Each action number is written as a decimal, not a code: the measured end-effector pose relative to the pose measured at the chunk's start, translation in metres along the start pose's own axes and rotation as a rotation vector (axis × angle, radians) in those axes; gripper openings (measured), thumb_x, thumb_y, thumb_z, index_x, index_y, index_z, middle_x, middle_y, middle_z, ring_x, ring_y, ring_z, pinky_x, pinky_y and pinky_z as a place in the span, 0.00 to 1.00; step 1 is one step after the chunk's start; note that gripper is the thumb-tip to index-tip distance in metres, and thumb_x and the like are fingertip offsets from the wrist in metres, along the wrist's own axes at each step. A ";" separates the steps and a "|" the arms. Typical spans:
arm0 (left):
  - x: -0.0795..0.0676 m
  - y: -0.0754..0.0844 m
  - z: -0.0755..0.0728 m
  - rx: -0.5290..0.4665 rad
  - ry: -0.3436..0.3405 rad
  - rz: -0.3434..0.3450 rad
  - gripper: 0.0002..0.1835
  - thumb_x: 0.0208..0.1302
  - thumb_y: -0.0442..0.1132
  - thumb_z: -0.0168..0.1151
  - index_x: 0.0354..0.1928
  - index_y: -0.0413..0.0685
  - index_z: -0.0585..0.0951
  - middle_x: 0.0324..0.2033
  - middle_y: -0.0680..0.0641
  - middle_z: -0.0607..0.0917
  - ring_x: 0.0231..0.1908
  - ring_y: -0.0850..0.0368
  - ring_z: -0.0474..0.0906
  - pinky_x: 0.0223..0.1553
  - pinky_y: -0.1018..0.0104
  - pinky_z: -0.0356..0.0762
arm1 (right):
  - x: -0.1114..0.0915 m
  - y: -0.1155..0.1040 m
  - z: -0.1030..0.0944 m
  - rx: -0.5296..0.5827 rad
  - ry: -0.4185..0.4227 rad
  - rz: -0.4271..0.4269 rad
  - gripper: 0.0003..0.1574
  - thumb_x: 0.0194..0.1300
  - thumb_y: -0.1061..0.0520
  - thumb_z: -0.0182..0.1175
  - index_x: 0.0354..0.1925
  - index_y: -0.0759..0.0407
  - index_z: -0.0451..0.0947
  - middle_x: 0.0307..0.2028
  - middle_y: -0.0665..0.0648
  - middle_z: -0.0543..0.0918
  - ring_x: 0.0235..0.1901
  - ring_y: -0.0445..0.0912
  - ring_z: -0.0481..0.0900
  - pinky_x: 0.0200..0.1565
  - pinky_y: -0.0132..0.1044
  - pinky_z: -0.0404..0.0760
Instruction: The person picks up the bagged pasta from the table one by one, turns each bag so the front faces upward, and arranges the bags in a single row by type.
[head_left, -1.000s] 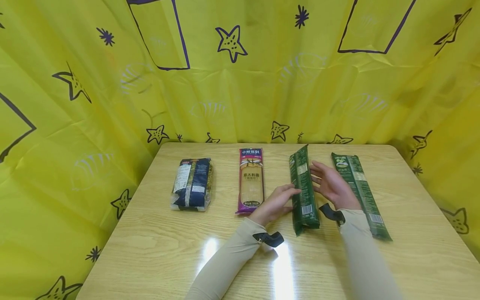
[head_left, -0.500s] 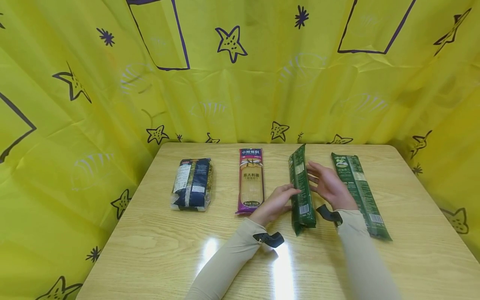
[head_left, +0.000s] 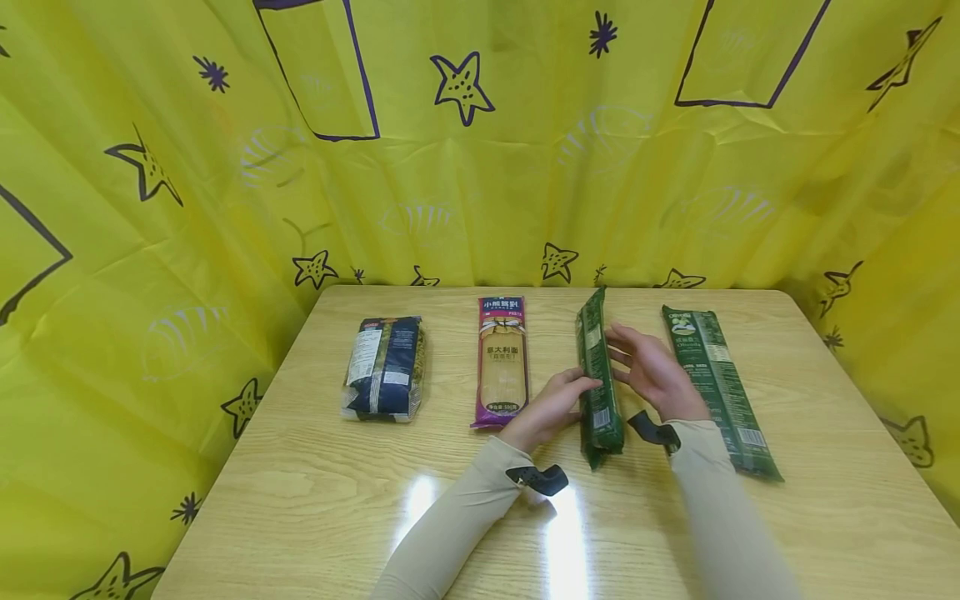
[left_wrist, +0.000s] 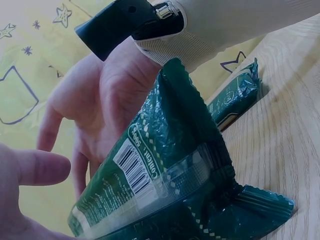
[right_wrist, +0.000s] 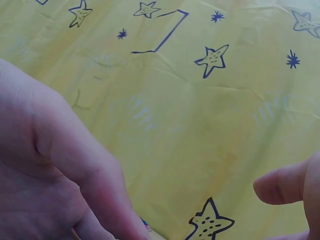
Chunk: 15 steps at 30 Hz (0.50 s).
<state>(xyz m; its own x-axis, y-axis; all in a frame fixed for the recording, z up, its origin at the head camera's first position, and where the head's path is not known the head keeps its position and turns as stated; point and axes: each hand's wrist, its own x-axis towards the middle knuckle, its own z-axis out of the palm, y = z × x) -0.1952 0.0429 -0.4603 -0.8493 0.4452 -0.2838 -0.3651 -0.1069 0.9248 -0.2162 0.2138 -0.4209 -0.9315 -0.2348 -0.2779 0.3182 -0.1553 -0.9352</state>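
Note:
A green pasta packet [head_left: 600, 375] stands tipped up on its long edge between my two hands. My left hand [head_left: 547, 408] is at its left side, the fingertips right at the packet's face and the fingers loosely extended. Behind its other side, my right hand [head_left: 656, 375] reaches in with spread, fairly straight fingers, their tips hidden by the packet. The left wrist view brings the packet [left_wrist: 170, 170] close, barcode and clear strip showing, with the open right palm [left_wrist: 120, 95] behind it. In the right wrist view, the fingers [right_wrist: 95, 180] stand before the curtain.
Right of the hands lies a second green packet [head_left: 723, 392], flat on the wooden table [head_left: 300, 500]. A purple-ended spaghetti packet [head_left: 502, 362] lies left of the left hand. Farther left is a dark blue bag [head_left: 386, 367]. A yellow curtain [head_left: 480, 183] hangs behind the table.
The right hand has shifted slightly left, and the green packet has tilted further upright toward the left hand. The left hand has hardly moved.

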 end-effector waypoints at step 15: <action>-0.001 -0.001 -0.002 0.028 0.031 0.022 0.28 0.75 0.40 0.54 0.69 0.29 0.69 0.59 0.35 0.79 0.54 0.53 0.77 0.72 0.45 0.72 | 0.002 0.003 0.005 0.009 -0.021 -0.013 0.32 0.81 0.38 0.48 0.70 0.55 0.68 0.59 0.43 0.77 0.80 0.57 0.50 0.79 0.56 0.54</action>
<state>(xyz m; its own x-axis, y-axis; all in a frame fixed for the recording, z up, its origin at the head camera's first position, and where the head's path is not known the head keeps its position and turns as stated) -0.1949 0.0411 -0.4613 -0.8685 0.4154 -0.2703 -0.3355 -0.0912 0.9376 -0.2159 0.2084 -0.4230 -0.9317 -0.2529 -0.2609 0.3078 -0.1675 -0.9366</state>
